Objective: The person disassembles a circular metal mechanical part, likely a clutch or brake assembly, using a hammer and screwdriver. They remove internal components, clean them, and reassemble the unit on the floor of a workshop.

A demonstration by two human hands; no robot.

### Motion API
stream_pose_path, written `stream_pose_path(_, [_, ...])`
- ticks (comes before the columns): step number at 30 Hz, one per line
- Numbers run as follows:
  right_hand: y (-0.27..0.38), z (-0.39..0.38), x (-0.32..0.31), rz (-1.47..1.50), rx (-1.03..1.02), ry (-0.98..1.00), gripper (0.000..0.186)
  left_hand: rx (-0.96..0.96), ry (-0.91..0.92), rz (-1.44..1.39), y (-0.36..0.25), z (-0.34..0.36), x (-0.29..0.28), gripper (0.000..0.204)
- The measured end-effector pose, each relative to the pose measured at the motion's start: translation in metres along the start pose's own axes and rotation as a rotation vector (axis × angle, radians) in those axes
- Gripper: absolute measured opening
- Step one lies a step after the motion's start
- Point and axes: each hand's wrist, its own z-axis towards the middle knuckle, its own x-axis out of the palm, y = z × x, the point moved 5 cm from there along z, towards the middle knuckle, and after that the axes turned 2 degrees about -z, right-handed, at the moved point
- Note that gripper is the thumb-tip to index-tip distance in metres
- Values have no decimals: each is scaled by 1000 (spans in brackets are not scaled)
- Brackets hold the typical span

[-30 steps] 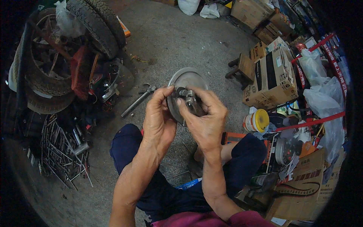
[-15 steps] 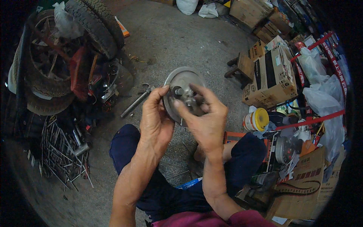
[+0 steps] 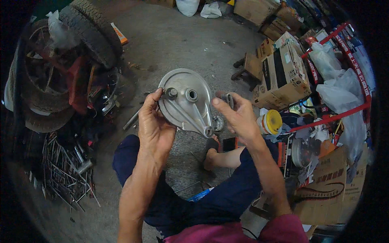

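My left hand [image 3: 156, 127] grips the left rim of a round, silver-grey metal brake drum cover [image 3: 184, 87], with the thumb on top and the fingers hidden beneath. The cover has a hollow hub in its middle, a dark round stud near my left thumb, and an arm pointing down to the right with a hole at its tip. Just right of the cover, apart from it, my right hand [image 3: 241, 119] pinches a small dark grey ribbed piece [image 3: 229, 100]; its exact kind is unclear. Below, a round toothed-looking metal part [image 3: 218, 123] shows partly behind the cover.
Wheels and tyres [image 3: 87, 34] stand at the left, above a heap of metal rods [image 3: 67, 170]. A metal bar [image 3: 131, 120] lies on the floor. To the right are a wooden stool [image 3: 247, 69], cardboard boxes [image 3: 279, 77] and a yellow-lidded tub [image 3: 272, 122].
My right hand has moved off the cover to the right, with the small dark piece in it. The cover has turned, so its hub and arm now show plainly.
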Motion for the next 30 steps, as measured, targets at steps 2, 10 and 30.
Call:
stream_pose_path(2, [-7, 4, 1, 5, 78, 64, 56, -14, 8, 16, 7, -1, 2, 29])
stream_pose_path(10, [-21, 7, 4, 152, 184, 108, 60, 32, -8, 99, 29, -3, 12, 23])
stream_pose_path(30, [-49, 5, -3, 312, 271, 104, 59, 314, 119, 523, 63, -28, 39, 64])
